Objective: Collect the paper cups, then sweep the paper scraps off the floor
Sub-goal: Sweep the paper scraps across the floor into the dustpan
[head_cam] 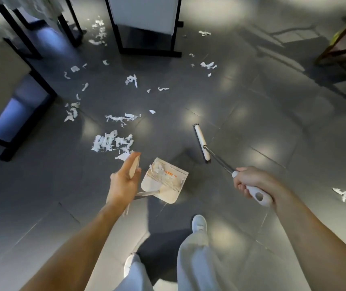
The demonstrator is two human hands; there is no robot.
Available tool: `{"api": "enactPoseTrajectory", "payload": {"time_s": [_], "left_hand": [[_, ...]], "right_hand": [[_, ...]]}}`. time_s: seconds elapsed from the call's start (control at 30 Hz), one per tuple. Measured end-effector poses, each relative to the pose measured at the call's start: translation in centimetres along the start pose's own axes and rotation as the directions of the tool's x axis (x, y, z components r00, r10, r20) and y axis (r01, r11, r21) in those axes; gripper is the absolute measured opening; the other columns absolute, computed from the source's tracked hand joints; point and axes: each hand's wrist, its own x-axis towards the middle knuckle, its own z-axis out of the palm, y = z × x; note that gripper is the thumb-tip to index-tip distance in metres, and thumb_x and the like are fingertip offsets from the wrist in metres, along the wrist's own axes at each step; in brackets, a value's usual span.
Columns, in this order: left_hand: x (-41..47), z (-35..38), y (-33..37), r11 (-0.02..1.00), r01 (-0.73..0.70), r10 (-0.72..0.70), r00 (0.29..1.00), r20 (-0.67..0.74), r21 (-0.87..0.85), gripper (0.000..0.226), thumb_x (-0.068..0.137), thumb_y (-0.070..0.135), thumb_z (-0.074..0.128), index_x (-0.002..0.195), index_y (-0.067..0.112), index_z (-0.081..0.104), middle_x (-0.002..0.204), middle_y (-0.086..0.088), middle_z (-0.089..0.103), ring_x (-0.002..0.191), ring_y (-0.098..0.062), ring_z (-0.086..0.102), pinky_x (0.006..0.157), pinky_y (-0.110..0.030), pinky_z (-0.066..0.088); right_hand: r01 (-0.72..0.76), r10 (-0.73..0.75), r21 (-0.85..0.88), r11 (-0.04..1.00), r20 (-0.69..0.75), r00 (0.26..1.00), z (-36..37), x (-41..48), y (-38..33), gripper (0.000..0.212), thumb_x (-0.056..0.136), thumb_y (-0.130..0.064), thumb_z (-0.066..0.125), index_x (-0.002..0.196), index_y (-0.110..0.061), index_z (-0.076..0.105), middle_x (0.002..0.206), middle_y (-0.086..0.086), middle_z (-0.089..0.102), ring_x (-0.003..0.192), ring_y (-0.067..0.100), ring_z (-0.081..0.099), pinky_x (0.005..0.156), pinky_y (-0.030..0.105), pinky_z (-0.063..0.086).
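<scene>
Dozens of white paper scraps (111,142) lie torn and curled across a glossy grey tiled floor (252,97) as a person stands over them with a sweeping set. The thickest heap lies just ahead of the left hand (123,179); thinner shreds trail on toward the black-framed furniture (31,80) with pale panels that crowds the left side and far end of the room. A few scraps lie right against those black legs. More pieces lie well apart at the right edge, and a dark wooden frame (344,49) stands in the far right corner.

The left hand is closed around the beige top of the handle of a cream plastic dustpan (168,183). The pan sits on the floor between the two hands, comb teeth along one edge, already holding crumpled scraps and something with an orange mark.

The right hand (252,183) is clenched on the white plastic grip of a broom (201,143). Its thin metal shaft runs down to a long white head with dark bristles, just right of the dustpan and apart from the heap.

Pale trousers (195,259) and white shoes (199,224) show below, and soft ceiling lights glint on the tiles.
</scene>
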Motion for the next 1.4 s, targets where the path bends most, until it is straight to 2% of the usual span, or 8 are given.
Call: {"api": "enactPoseTrajectory", "payload": {"time_s": [0.23, 0.43, 0.57, 0.67, 0.8, 1.0, 1.17, 1.4], "left_hand": [[3.3, 6.7, 4.7, 0.999, 0.043, -0.041, 0.995, -0.086, 0.022, 0.039, 0.1, 0.03, 0.049, 0.118, 0.064, 0.041, 0.094, 0.001, 0.059, 0.049, -0.015, 0.05, 0.057, -0.038, 0.055], [3.8, 9.2, 6.0, 0.996, 0.074, -0.07, 0.993, -0.094, 0.039, 0.039, 0.1, 0.026, 0.049, 0.122, 0.058, 0.044, 0.097, -0.011, 0.067, 0.054, -0.02, 0.057, 0.054, -0.044, 0.056], [2.1, 8.6, 5.4, 0.996, 0.086, -0.085, 0.992, -0.095, 0.014, 0.042, 0.1, 0.027, 0.048, 0.138, 0.044, 0.042, 0.132, 0.001, 0.058, 0.102, -0.022, 0.064, 0.089, -0.034, 0.052], [-0.2, 7.1, 4.8, 0.996, 0.094, -0.095, 0.987, -0.128, -0.012, 0.042, 0.1, 0.025, 0.047, 0.126, 0.057, 0.039, 0.136, 0.01, 0.048, 0.115, -0.03, 0.059, 0.098, -0.046, 0.049], [-3.7, 3.8, 1.3, 0.987, 0.163, -0.161, 0.954, -0.253, -0.015, 0.041, 0.098, 0.029, 0.051, 0.128, 0.055, 0.041, 0.109, 0.001, 0.066, 0.07, -0.013, 0.06, 0.071, -0.028, 0.055], [-8.8, -2.4, -2.9, 0.966, 0.244, -0.258, 0.909, -0.326, -0.084, 0.033, 0.087, 0.054, 0.046, 0.116, 0.068, 0.04, 0.094, 0.022, 0.062, 0.067, -0.007, 0.059, 0.058, -0.011, 0.045], [-12.3, -7.7, -7.6, 0.939, 0.321, -0.345, 0.87, -0.352, -0.127, 0.057, 0.082, 0.057, 0.045, 0.137, 0.044, 0.045, 0.093, 0.007, 0.065, 0.074, -0.013, 0.06, 0.067, -0.029, 0.047], [-15.0, -14.1, -13.9, 0.923, 0.366, -0.382, 0.834, -0.397, -0.118, 0.038, 0.098, 0.027, 0.054, 0.129, 0.049, 0.051, 0.077, 0.002, 0.059, 0.054, -0.019, 0.051, 0.066, -0.041, 0.05]], "right_hand": [[-0.019, 0.023, -0.2, 0.98, 0.019, 1.0, -7.0, 8.7, -4.4, 0.066, 0.082, 0.003, 0.043, 0.141, -0.026, 0.036, 0.045, 0.0, 0.044, 0.029, 0.007, 0.035, 0.034, 0.013, 0.028], [-0.034, 0.074, -0.223, 0.974, 0.171, 0.983, -7.0, 12.2, -6.5, 0.019, 0.083, 0.004, 0.041, 0.076, -0.013, 0.045, 0.05, 0.003, 0.036, 0.032, 0.01, 0.032, 0.031, 0.014, 0.025], [-0.091, 0.15, -0.207, 0.974, 0.291, 0.945, -3.4, 11.3, -7.2, 0.045, 0.087, 0.007, 0.038, 0.13, -0.006, 0.046, 0.05, 0.002, 0.034, 0.028, 0.007, 0.029, 0.031, 0.01, 0.026], [-0.076, 0.175, -0.274, 0.959, 0.358, 0.917, 0.5, 9.9, -7.8, 0.048, 0.09, 0.006, 0.037, 0.137, -0.004, 0.04, 0.042, 0.001, 0.036, 0.027, 0.005, 0.03, 0.029, 0.01, 0.027], [-0.025, 0.181, -0.343, 0.939, 0.429, 0.885, 6.0, 7.5, -8.7, 0.027, 0.089, 0.003, 0.04, 0.105, -0.014, 0.052, 0.035, 0.0, 0.044, 0.028, 0.004, 0.036, 0.029, 0.012, 0.029], [0.019, 0.18, -0.371, 0.929, 0.494, 0.851, 14.2, 3.6, -9.8, 0.019, 0.086, 0.003, 0.041, 0.072, -0.009, 0.046, 0.04, 0.001, 0.043, 0.031, 0.005, 0.035, 0.03, 0.013, 0.028], [0.038, 0.142, -0.336, 0.941, 0.496, 0.856, 19.4, 0.2, -10.3, 0.016, 0.086, 0.003, 0.043, 0.076, -0.008, 0.047, 0.043, 0.001, 0.042, 0.032, 0.005, 0.036, 0.031, 0.012, 0.03], [0.111, 0.068, -0.346, 0.932, 0.465, 0.883, 24.0, -2.5, -12.2, 0.018, 0.086, 0.005, 0.04, 0.082, -0.012, 0.043, 0.048, -0.001, 0.038, 0.033, 0.007, 0.032, 0.031, 0.011, 0.026]]}}
